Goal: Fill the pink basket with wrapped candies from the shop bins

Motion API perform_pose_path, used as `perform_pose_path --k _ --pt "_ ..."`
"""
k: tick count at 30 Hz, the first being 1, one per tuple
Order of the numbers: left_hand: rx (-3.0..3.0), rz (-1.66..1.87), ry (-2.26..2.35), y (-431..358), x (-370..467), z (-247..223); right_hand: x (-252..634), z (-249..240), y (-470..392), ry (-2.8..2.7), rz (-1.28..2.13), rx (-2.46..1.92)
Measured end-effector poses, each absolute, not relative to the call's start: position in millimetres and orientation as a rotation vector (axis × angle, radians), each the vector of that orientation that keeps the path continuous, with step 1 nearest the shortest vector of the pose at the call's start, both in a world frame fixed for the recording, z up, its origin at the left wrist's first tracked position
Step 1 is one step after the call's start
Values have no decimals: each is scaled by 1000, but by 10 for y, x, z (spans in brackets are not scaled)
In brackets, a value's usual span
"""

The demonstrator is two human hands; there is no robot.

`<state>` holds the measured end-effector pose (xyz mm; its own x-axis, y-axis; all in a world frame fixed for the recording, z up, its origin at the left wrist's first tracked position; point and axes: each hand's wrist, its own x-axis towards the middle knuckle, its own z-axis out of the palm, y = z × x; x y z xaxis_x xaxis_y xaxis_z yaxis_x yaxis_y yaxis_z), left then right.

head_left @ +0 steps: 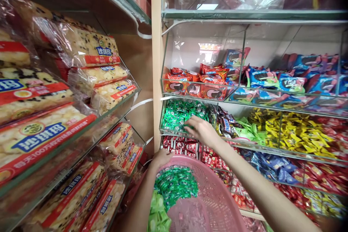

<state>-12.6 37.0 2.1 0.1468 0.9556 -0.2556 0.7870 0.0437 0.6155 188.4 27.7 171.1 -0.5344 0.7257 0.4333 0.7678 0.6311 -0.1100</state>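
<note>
My left hand (pixel 162 157) is closed on the far rim of a pink plastic basket (pixel 217 185), which is tilted towards me. Inside the basket lie a heap of dark green wrapped candies (pixel 176 185) and a smaller heap of light green packets (pixel 157 212). With fingers apart and nothing visible in them, my right hand (pixel 202 130) reaches over the front of a clear shelf compartment. Green wrapped candies (pixel 178 112) of the same look fill that compartment, just beyond my fingertips.
Packaged sesame pastries (pixel 95 49) fill glass shelves at the left. A wooden post (pixel 156 61) divides the shelving. To the right are Snickers bars (pixel 227 125), yellow wrapped candies (pixel 296 130) and blue snack packs (pixel 262 78). Clear dividers and shelf lips stand between compartments.
</note>
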Motion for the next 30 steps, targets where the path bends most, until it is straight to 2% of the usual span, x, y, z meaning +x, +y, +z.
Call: perform_pose_path --k 6,16,30 --pt "1788 376 1675 380 -132 -14 1890 1803 791 -2571 -252 -1231" --pt "1784 404 1685 382 -145 -38 1899 1815 841 -2671 -207 -1370" --pt "1770 418 1682 382 -147 -45 1928 1868 791 -2525 -178 -1134"
